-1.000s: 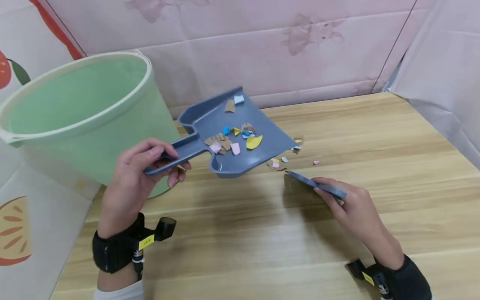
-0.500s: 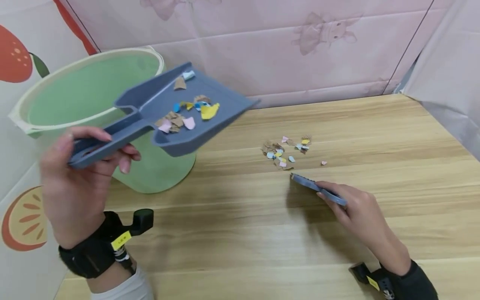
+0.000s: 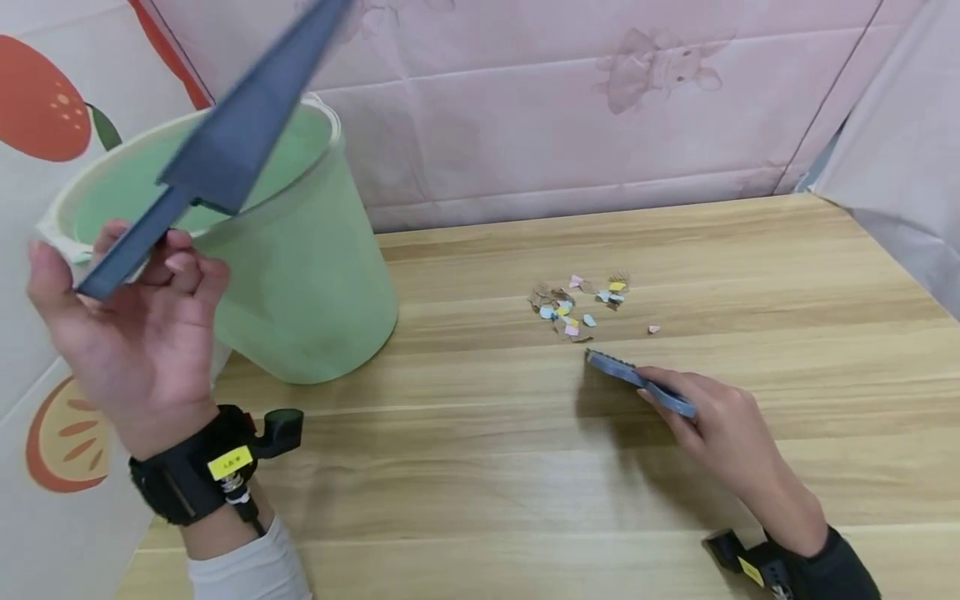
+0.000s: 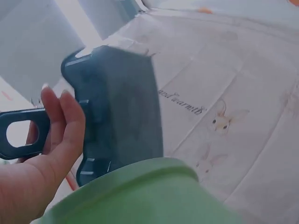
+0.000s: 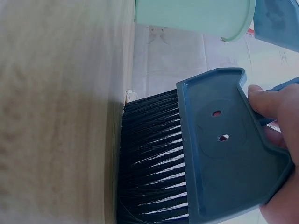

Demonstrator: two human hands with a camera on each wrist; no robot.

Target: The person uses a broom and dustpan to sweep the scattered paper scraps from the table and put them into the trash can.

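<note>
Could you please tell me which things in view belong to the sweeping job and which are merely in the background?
In the job:
dustpan, gripped by the left hand and tipped over the green bin
brush, held by the right hand
paper scraps on the table

Background:
pink cloth
fruit-print sheet

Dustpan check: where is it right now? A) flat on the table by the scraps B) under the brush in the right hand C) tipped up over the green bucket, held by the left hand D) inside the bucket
C: the left hand grips the handle of the dustpan, which slants steeply above the rim of the green bucket, off the table.
</note>
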